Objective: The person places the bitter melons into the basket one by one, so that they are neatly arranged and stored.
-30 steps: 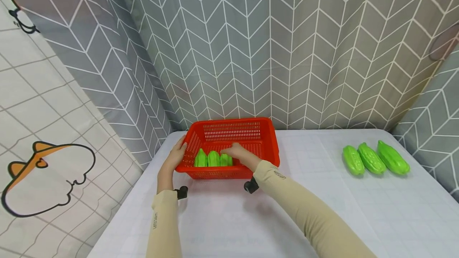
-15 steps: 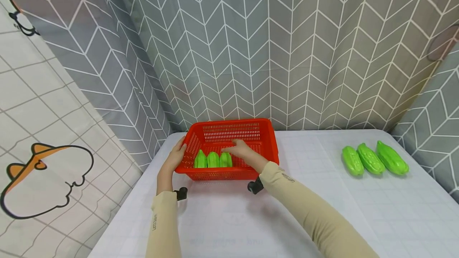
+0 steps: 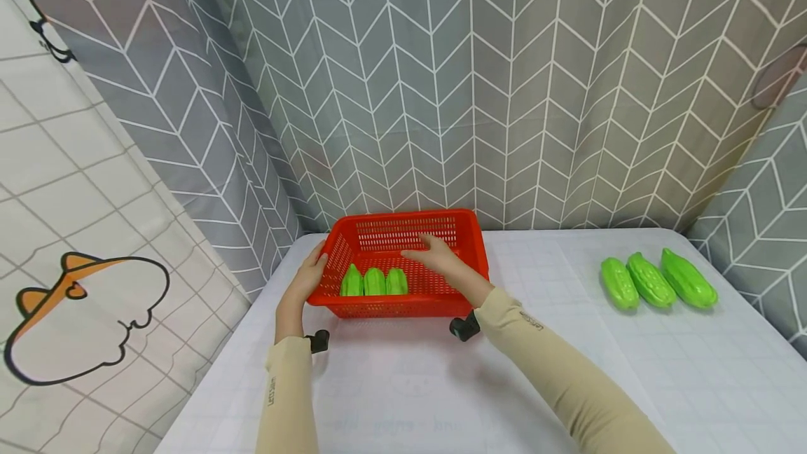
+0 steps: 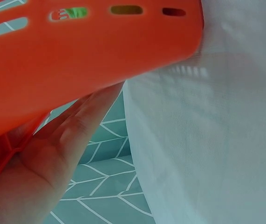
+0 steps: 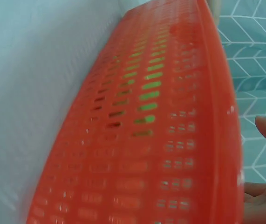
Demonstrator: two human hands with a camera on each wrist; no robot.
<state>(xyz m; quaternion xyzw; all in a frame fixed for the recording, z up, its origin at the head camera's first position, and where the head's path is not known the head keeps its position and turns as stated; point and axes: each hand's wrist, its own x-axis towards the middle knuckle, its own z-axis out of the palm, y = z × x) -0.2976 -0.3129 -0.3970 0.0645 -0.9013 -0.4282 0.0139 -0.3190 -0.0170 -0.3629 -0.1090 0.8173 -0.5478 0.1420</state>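
The right hand (image 3: 441, 259) is lifting and drawing away to the right from the three green gourds (image 3: 375, 282) in the red basket (image 3: 394, 308); its fingers are spreading apart and holding nothing, so the nearest gourd now seems to be resting there on its own. The left hand (image 3: 310, 273) is keeping its grip on the basket's left rim, thumb over the edge. Three more gourds (image 3: 652, 280) are lying untouched at the right of the white surface (image 3: 548, 272).
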